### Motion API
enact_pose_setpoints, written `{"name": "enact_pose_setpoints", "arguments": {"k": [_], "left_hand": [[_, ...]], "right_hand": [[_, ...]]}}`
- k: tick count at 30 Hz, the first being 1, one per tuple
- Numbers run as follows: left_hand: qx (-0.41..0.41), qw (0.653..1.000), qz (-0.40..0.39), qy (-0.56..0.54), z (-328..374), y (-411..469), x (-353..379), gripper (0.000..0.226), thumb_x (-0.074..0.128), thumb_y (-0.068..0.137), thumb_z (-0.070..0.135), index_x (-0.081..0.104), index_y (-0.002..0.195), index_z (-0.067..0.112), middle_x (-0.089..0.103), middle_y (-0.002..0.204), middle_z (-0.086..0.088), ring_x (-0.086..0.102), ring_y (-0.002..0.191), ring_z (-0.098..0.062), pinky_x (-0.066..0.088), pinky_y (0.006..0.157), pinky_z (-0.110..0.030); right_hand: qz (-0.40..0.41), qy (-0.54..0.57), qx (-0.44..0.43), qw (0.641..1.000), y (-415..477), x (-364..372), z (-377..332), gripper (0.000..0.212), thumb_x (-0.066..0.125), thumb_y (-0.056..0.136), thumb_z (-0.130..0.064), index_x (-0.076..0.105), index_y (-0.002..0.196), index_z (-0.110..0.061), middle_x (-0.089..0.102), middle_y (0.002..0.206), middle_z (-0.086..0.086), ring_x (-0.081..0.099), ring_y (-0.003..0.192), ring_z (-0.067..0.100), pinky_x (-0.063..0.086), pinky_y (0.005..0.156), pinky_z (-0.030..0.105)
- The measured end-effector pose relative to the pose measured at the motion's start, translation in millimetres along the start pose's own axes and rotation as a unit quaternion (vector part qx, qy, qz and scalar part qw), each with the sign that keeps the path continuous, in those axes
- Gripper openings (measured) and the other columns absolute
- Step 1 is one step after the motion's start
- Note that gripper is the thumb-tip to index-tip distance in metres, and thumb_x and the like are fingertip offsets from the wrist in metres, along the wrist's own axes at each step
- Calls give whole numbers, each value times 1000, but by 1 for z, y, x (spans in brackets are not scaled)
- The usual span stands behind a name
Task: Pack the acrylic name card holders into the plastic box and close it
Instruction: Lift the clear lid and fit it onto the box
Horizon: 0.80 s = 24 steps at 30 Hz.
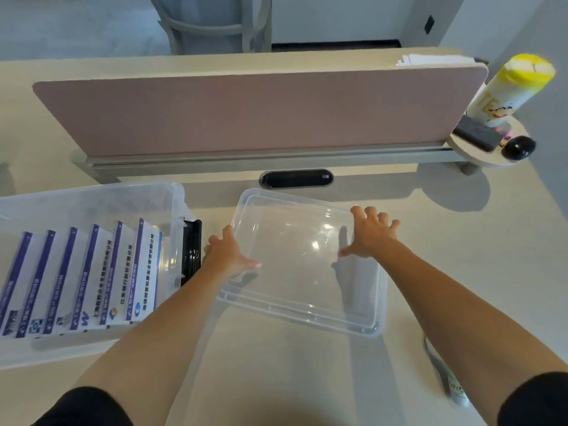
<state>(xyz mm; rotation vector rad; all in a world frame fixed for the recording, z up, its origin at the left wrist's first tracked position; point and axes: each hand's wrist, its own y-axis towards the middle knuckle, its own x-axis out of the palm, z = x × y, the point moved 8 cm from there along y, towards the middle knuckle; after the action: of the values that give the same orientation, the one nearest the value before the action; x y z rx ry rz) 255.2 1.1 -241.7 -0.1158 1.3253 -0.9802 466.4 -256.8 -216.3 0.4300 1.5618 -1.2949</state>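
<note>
A clear plastic box [178,210] stands on the desk at the left, with a black latch [192,250] on its right end. Inside it, several acrylic name card holders [92,272] with white and purple cards stand in a row. The clear lid [292,272] is in the middle of the desk, tilted, and casts a shadow beneath. My left hand [227,256] grips the lid's left edge, thumb on top. My right hand [372,235] is at the lid's far right corner with fingers spread and the thumb lying on the lid.
A pink divider screen [246,112] runs across the back of the desk, with a black cable slot [296,178] in front of it. A yellow-capped bottle [510,87], a dark block [479,135] and a black ball [519,146] sit on a small shelf at the right.
</note>
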Motion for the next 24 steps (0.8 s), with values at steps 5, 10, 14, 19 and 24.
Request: {"name": "enact_pose_setpoints", "arguments": {"k": [5,10,14,19,24], "left_hand": [[1,997,21,-69,0,11,12,123,85,48,60,23,147,23,42,140,-10,40,130,-34,41,103,-49],[-40,993,43,-99,9,14,14,120,85,48,62,24,147,31,38,142,-10,36,132,-36,39,104,-49],[-56,985,18,-162,13,7,4,129,86,47,65,18,151,28,29,150,-11,35,136,-34,40,105,-50],[0,970,36,-242,37,-14,-42,119,77,60,70,19,150,19,25,153,-9,39,134,-31,40,102,-44],[101,931,60,-345,49,-47,-99,95,64,75,69,20,147,27,35,150,-1,40,134,-27,36,105,-40]], "right_hand": [[-58,172,110,977,-2,48,21,129,87,57,-62,5,151,-29,8,157,19,26,139,50,32,107,64],[-2,328,226,917,-4,54,37,134,89,53,-61,0,150,-37,16,150,20,31,134,45,39,101,56],[32,390,251,885,-14,41,61,134,81,62,-67,-8,155,-28,42,140,25,41,130,43,35,107,51],[117,538,207,809,-43,-10,80,112,79,68,-64,13,152,-30,43,141,19,46,127,40,41,105,49],[189,607,120,762,-92,-61,86,82,76,78,-55,34,138,-19,50,123,4,53,116,27,45,91,38]]}}
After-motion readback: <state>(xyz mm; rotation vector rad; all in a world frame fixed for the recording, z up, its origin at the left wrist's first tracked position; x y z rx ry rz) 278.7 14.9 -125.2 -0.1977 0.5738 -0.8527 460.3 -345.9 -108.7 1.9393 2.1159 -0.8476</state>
